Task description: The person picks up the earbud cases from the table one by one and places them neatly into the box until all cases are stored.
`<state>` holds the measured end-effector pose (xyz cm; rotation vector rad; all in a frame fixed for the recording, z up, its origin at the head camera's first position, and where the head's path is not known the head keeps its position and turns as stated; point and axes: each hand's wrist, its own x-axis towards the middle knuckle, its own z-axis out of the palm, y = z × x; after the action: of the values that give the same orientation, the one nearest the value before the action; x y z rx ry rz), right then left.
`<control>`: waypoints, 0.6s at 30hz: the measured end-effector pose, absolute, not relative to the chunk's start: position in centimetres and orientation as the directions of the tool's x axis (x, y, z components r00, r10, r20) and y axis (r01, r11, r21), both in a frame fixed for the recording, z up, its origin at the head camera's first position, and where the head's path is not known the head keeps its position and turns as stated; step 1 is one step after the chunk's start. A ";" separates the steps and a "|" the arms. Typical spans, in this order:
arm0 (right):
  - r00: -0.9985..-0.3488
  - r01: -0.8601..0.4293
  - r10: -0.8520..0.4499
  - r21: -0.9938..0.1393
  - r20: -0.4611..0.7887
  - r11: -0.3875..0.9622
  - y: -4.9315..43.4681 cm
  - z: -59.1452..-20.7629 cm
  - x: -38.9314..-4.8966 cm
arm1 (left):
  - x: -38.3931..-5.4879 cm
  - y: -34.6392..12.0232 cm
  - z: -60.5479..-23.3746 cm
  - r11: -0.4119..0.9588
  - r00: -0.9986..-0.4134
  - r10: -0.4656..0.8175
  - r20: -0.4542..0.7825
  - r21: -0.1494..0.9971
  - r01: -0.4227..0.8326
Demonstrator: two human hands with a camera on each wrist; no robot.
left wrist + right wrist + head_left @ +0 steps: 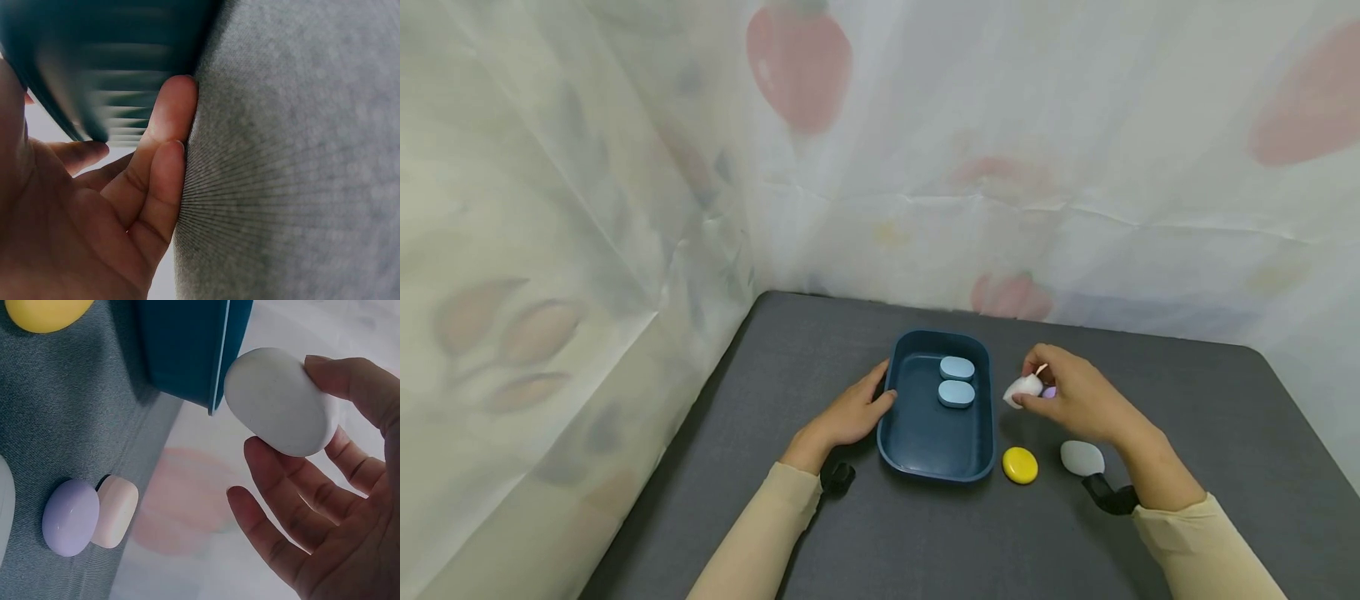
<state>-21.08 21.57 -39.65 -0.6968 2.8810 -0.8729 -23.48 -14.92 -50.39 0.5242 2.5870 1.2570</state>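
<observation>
My right hand (1078, 396) pinches a white oval soap bar (281, 403) between thumb and fingers, raised above the table just right of a dark blue tray (936, 442). On the tray's left side rests my left hand (850, 412), thumb at the rim and fingers along the outer wall (131, 75). Inside the tray lie two pale blue soap bars, a far one (957, 367) and a nearer one (956, 394). Below the right hand, a lilac oval soap (70, 517) sits beside a pale pink one (116, 511), largely hidden in the head view.
A round yellow soap (1020, 465) lies close to the tray's right front corner. Farther right is a light grey oval one (1082, 457), near the black strap (1108, 494) on the right wrist. A printed curtain (887, 167) hangs behind the grey table (820, 333).
</observation>
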 end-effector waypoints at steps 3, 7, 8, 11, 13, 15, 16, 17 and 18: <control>-0.897 -0.412 -0.432 -0.533 0.094 0.739 21.5 -39.7 -21.2 | -23.5 -14.9 -50.4 0.569 -0.912 0.408 -0.035 0.791 0.224; -0.894 -0.423 -0.435 -0.531 0.112 0.734 21.5 -39.7 -21.2 | -23.5 -14.9 -50.3 0.572 -0.913 0.407 -0.041 0.790 0.219; -0.892 -0.427 -0.436 -0.530 0.116 0.732 21.4 -39.7 -21.2 | -23.5 -14.9 -50.3 0.572 -0.913 0.407 -0.043 0.790 0.218; -0.890 -0.433 -0.439 -0.534 0.126 0.726 21.3 -39.7 -21.2 | -23.4 -14.9 -50.3 0.581 -0.913 0.404 -0.053 0.786 0.211; -0.886 -0.440 -0.444 -0.538 0.132 0.719 21.1 -39.7 -21.2 | -23.5 -15.0 -50.4 0.580 -0.913 0.403 -0.054 0.787 0.210; -0.882 -0.449 -0.451 -0.539 0.138 0.713 21.0 -39.8 -21.2 | -23.5 -15.0 -50.4 0.576 -0.913 0.406 -0.050 0.789 0.212; -0.880 -0.453 -0.455 -0.538 0.140 0.711 20.9 -39.8 -21.2 | -23.5 -15.0 -50.4 0.577 -0.913 0.405 -0.052 0.789 0.212; -0.876 -0.459 -0.459 -0.538 0.145 0.707 20.8 -39.9 -21.2 | -23.5 -15.0 -50.4 0.576 -0.912 0.406 -0.051 0.789 0.213; -0.874 -0.465 -0.463 -0.538 0.150 0.703 20.7 -39.9 -21.2 | -23.5 -15.0 -50.4 0.577 -0.912 0.407 -0.050 0.788 0.214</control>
<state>-21.20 20.73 -39.92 -0.7905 2.9020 -0.9185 -23.52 -15.01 -50.45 0.5166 2.5831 1.2462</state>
